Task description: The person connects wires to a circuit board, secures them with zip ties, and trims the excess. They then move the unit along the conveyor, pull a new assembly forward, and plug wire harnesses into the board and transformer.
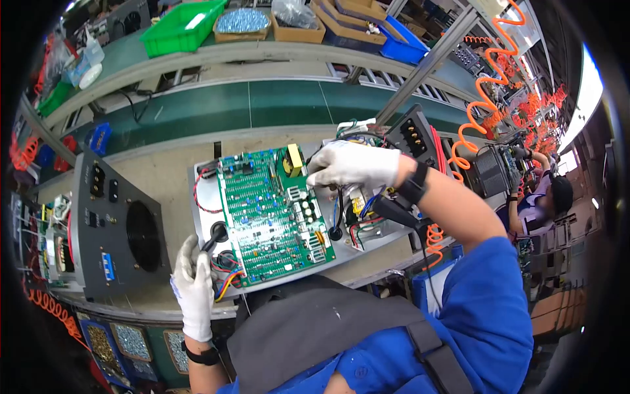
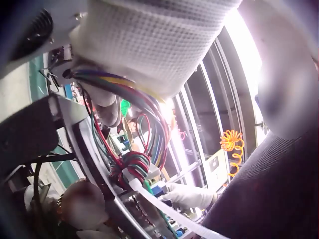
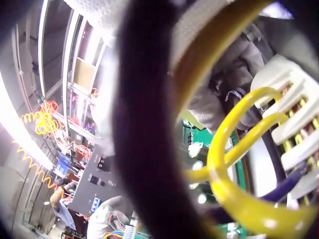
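Observation:
A green circuit board (image 1: 269,223), crowded with small parts, lies over a metal chassis tray (image 1: 205,190). My gloved right hand (image 1: 348,164) grips the board's upper right edge with bent fingers, beside a yellow-topped transformer (image 1: 294,159). In the right wrist view, the gloved fingers (image 3: 204,112) overlap the board's edge behind thick yellow wires (image 3: 224,154). My gloved left hand (image 1: 193,285) is at the board's lower left, thumb and forefinger bent around the end of a black cable (image 1: 211,244). Coloured wires (image 2: 154,114) run close below that hand in the left wrist view.
A dark panel with a round fan opening (image 1: 125,223) stands upright at the left. Another dark panel (image 1: 417,141) rises behind my right hand. Beyond the bench runs a green conveyor (image 1: 282,105), with a green bin (image 1: 180,29) on the shelf above. Orange coiled hoses (image 1: 485,85) hang at right.

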Tool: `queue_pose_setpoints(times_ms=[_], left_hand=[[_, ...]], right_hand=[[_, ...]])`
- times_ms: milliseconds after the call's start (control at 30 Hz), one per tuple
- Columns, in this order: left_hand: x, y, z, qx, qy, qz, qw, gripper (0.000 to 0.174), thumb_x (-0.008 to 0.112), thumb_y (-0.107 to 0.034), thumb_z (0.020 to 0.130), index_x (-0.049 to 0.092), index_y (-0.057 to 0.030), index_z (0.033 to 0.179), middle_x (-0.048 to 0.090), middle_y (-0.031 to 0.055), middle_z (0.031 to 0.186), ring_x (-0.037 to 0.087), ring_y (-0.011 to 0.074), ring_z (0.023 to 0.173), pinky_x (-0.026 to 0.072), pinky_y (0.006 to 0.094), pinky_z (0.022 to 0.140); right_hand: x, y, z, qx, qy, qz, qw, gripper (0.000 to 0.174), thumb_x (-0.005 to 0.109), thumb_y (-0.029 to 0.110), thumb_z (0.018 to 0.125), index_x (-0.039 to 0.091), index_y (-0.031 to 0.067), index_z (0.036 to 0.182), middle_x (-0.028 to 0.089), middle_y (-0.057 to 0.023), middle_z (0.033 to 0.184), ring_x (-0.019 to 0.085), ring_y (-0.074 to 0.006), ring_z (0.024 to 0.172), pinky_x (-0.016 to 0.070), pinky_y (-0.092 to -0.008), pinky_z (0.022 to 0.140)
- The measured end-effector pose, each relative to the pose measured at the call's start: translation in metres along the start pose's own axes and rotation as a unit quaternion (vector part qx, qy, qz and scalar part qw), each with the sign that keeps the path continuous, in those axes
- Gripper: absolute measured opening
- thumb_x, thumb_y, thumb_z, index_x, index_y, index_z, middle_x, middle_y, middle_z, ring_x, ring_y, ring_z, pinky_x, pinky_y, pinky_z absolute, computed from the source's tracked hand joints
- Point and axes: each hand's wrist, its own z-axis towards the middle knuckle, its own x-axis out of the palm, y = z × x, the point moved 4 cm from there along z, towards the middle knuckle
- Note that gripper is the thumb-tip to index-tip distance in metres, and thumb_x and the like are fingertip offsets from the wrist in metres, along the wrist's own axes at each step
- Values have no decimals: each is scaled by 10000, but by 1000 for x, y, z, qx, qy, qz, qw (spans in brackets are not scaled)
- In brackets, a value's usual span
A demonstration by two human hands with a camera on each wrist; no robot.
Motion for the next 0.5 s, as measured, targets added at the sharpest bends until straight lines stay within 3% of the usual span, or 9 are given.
queue_pose_setpoints(times_ms=[33, 133, 167, 200, 267, 333, 400, 467, 500], left_hand=[[-3, 1, 0, 18, 20, 21, 999, 388, 540, -41, 927, 510, 61, 1300, 613, 43, 934, 475, 15, 614, 392, 173, 537], [20, -43, -9, 74, 75, 73, 992, 354, 522, -90, 944, 537, 55, 1267, 644, 91, 969, 522, 30, 620, 427, 172, 551], [32, -67, -11, 164, 149, 171, 960, 345, 522, -85, 938, 545, 67, 1246, 648, 110, 984, 556, 57, 653, 463, 195, 593], [56, -93, -22, 144, 198, 154, 957, 341, 516, -109, 947, 548, 56, 1244, 645, 110, 1006, 587, 94, 680, 490, 239, 624], [101, -122, -22, 295, 311, 266, 863, 332, 493, -130, 961, 549, 28, 1248, 639, 100, 1003, 612, 122, 708, 504, 265, 647], [154, -121, -12, 303, 367, 240, 846, 327, 452, -135, 972, 552, -11, 1257, 636, 95, 976, 626, 136, 715, 508, 276, 646], [204, -109, 4, 196, 421, 300, 833, 348, 423, -128, 974, 502, 13, 1283, 605, 92, 952, 634, 129, 710, 514, 266, 620], [239, -98, 10, -28, 482, 270, 833, 399, 418, -104, 949, 445, 39, 1321, 581, 77, 910, 630, 132, 696, 530, 257, 600], [252, -83, 22, 44, 498, 329, 801, 434, 417, -91, 933, 419, 42, 1347, 573, 71, 897, 626, 136, 686, 540, 260, 592]], right_hand=[[-15, 0, -11, -31, -16, 7, 999, 410, 602, 352, 918, 659, -1, 1116, 688, -195, 966, 655, -263, 877, 494, -328, 758], [-63, 12, -80, 28, -187, 181, 965, 387, 571, 328, 962, 624, -16, 1133, 644, -55, 929, 559, -117, 868, 472, -282, 773], [-62, 0, -102, 43, -210, 205, 955, 431, 571, 376, 959, 629, -11, 1140, 656, -74, 968, 586, -138, 910, 479, -296, 814], [-56, -11, -121, 56, -233, 228, 944, 474, 572, 424, 957, 634, -6, 1147, 669, -92, 1006, 612, -160, 952, 485, -311, 854], [-20, -40, -143, 76, -277, 222, 932, 491, 543, 449, 970, 633, -6, 1129, 663, -89, 1004, 613, -164, 951, 485, -313, 863], [21, -53, -156, 75, -325, 286, 898, 509, 523, 476, 973, 620, -6, 1101, 655, -83, 1017, 613, -164, 959, 483, -309, 873], [64, -73, -162, 111, -382, 378, 836, 552, 511, 500, 971, 593, 5, 1201, 648, -83, 1085, 603, -146, 985, 484, -297, 872], [93, -82, -167, 131, -401, 428, 799, 553, 485, 499, 984, 590, 13, 1227, 641, -77, 1122, 592, -145, 1021, 476, -298, 890], [105, -84, -169, 118, -402, 423, 803, 550, 470, 496, 991, 586, 15, 1232, 639, -77, 1133, 591, -150, 1033, 471, -294, 900]])
